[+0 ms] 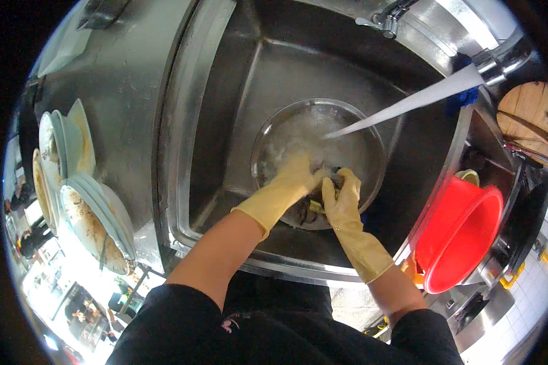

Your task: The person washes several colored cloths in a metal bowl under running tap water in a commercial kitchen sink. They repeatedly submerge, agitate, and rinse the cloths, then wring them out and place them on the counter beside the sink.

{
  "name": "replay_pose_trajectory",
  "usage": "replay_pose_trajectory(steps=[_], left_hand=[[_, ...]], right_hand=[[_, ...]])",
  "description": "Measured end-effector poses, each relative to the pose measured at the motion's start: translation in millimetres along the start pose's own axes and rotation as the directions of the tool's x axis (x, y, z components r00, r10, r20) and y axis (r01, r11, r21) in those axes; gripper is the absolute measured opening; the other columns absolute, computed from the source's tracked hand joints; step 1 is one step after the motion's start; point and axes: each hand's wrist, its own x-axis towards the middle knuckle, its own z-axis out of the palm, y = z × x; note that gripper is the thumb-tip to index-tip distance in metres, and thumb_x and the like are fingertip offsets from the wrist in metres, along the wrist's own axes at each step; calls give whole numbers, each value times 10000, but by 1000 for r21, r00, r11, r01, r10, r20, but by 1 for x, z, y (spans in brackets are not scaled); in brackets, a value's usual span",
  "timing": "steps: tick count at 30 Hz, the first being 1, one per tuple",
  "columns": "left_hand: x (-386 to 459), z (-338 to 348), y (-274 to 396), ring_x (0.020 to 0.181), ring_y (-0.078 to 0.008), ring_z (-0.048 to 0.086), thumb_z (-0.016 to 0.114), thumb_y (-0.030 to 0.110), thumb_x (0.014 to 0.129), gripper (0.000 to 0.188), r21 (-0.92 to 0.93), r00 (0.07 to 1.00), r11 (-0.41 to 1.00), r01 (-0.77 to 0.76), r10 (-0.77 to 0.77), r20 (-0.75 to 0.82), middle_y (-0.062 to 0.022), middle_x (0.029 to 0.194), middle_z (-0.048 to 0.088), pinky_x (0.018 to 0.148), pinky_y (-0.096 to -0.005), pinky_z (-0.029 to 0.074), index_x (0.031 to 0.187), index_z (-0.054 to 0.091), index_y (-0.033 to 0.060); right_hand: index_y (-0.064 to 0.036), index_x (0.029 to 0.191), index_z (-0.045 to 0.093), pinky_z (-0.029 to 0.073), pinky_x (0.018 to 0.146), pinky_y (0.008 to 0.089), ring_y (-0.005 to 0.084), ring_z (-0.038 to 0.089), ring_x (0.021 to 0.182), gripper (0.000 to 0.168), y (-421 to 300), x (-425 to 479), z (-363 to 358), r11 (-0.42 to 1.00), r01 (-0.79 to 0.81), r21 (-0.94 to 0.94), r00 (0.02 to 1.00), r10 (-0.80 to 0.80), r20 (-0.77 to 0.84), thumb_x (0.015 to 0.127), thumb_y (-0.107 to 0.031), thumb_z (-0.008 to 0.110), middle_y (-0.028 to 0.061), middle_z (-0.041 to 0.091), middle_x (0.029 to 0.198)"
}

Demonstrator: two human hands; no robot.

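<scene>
A round metal basin [317, 107] of cloudy water stands in a deep stainless steel sink [237, 114]. Water pours into it from a thick metal faucet [491, 68] at the upper right. My left hand [301, 173], in a yellow rubber glove, is over the middle of the basin, blurred, its fingers partly hidden. Close beside it my right hand [344, 196], gloved alike, has its fingertips bent at small dark items that I cannot make out. Below and between the hands, dark pieces and a yellow-green piece [316, 206] lie in the basin.
Stacks of soiled plates and bowls [96, 219] stand on the steel counter [114, 114] at the left. A red plastic tub [456, 232] is right of the sink. Farther right are a round wooden board [527, 118] and a black pan [532, 214]. A smaller tap [388, 25] is at the sink's far edge.
</scene>
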Motion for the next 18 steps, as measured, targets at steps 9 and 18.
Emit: replay_pose_trajectory(steps=[9, 18], left_hand=[[16, 45, -21, 1258, -459, 626, 591, 349, 998, 431, 97, 979, 976, 196, -201, 43, -277, 1368, 644, 1092, -530, 484, 1331, 698, 97], [47, -8, -4, 1303, -421, 622, 606, 520, 981, 648, -130, 885, 878, 460, -443, 143, -267, 1411, 646, 1098, -495, 477, 1471, 604, 97]], right_hand=[[25, 1223, 684, 515, 997, 491, 429, 666, 1128, 587, 50, 40, 83, 754, -655, 44, 752, 645, 133, 828, -396, 789, 275, 707, 1168], [2, 1228, 678, 550, 890, 475, 413, 698, 992, 383, 19, 56, 15, 991, -113, 73, 956, 88, 281, 978, -287, 691, 258, 709, 1103]])
